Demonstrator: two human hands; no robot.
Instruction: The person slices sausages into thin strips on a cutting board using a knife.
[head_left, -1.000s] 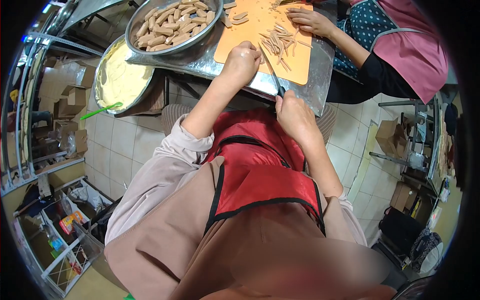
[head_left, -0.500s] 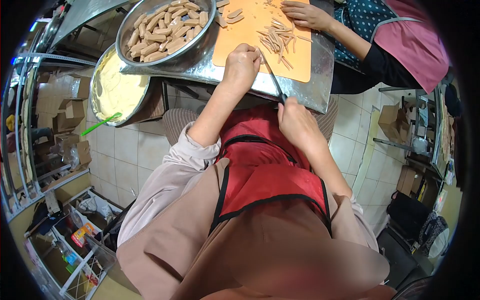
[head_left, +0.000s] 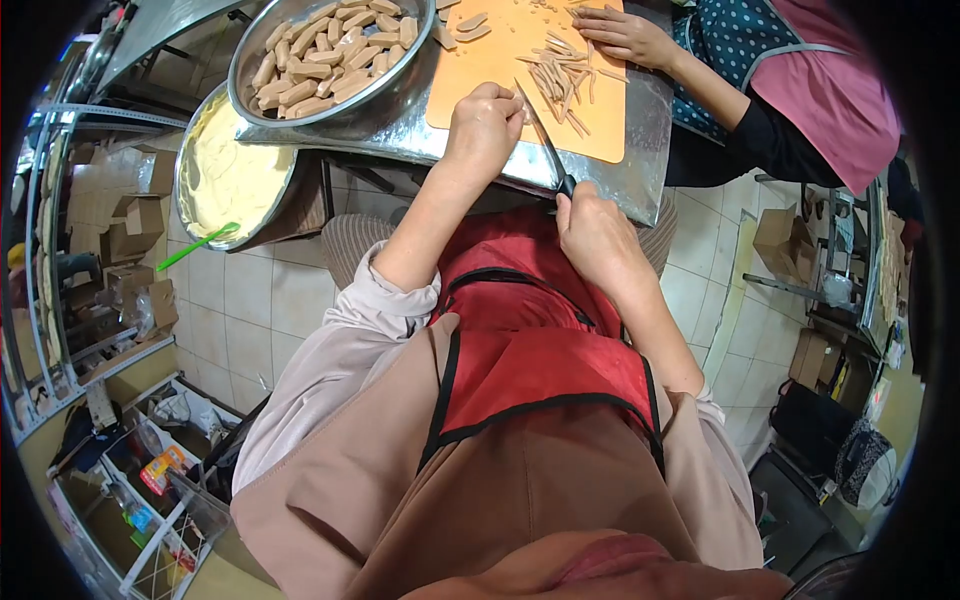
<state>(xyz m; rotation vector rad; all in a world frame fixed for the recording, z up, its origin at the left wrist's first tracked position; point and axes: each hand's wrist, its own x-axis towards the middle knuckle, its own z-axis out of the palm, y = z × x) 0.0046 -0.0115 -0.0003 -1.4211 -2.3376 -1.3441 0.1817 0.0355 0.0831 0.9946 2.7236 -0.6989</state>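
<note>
My right hand (head_left: 602, 240) grips the black handle of a knife (head_left: 545, 145), its blade slanting up and left over the orange cutting board (head_left: 455, 95). Close to the blade, my left hand (head_left: 483, 128) is curled shut at the board's near edge; whatever its fingertips pinch is hidden. Thin light-brown strips (head_left: 565, 80) lie in a loose heap just beyond the blade, to the right. A few cut pieces (head_left: 472, 32) sit on the board's far left part. Left of the board, a metal bowl (head_left: 418, 72) holds many sausage-like light-brown sticks (head_left: 335, 62).
Below the metal table (head_left: 395, 140), at left, a bowl of pale yellow batter (head_left: 232, 185) has a green-handled utensil (head_left: 200, 245) across its rim. A co-worker's hand (head_left: 625, 38) rests at the board's far right. Cardboard boxes (head_left: 140, 228) fill a shelf on the left.
The knife and my right hand have shifted slightly forward, the blade tip reaching farther over the board. My left hand stays nearly in place. The whole view has shifted a little.
</note>
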